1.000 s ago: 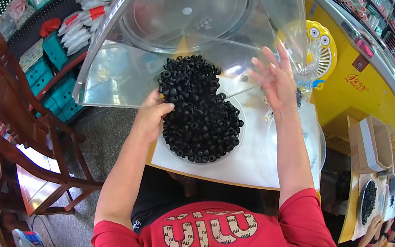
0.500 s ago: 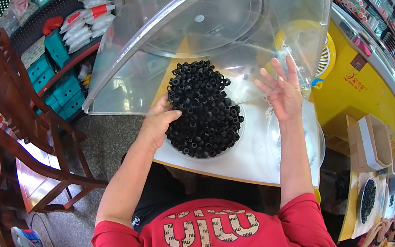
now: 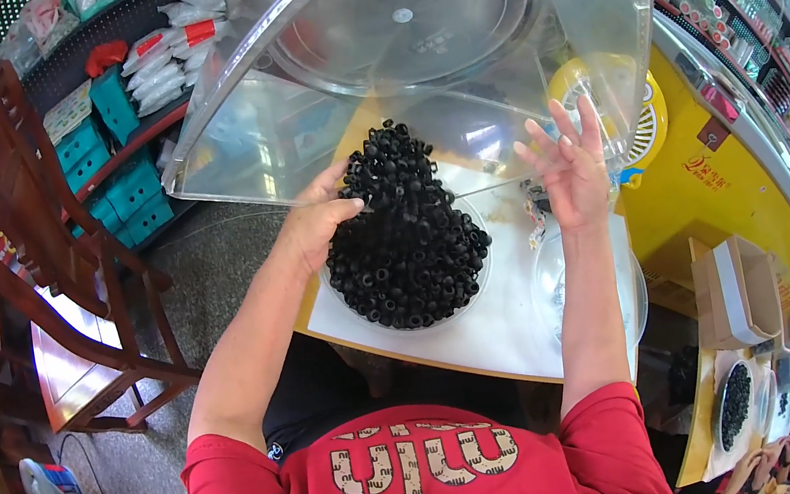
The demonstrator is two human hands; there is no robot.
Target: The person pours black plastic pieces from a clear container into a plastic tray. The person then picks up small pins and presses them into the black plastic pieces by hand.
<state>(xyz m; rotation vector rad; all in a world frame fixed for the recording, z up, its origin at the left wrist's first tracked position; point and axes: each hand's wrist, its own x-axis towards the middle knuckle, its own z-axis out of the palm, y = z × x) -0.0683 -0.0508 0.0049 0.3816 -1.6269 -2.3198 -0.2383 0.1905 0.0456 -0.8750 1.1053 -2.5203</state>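
Observation:
A big clear plastic container (image 3: 230,149) stands tipped up, its lower rim over the table. Small black ring-like pieces (image 3: 406,255) spill past that rim in a stream and heap up in a round clear dish. My left hand (image 3: 316,223) is closed on the container's rim at the left of the stream, its thumb on the near side and fingers seen through the plastic. On the right, my right hand (image 3: 572,177) is raised at the rim with its fingers spread, partly seen through the clear wall. Whether its fingers touch the plastic I cannot tell.
The dish rests on a white-topped table (image 3: 518,331). Another clear round dish (image 3: 639,293) lies at its right. A yellow rounded object (image 3: 651,125) is beyond my right hand. A wooden chair (image 3: 65,273) stands left, with shelves (image 3: 166,123) behind. An open cardboard box (image 3: 739,289) is right.
The container has tipped further and its lower rim has risen. The stream of black pieces has narrowed, and the heap below has spread. My left hand has shifted slightly up.

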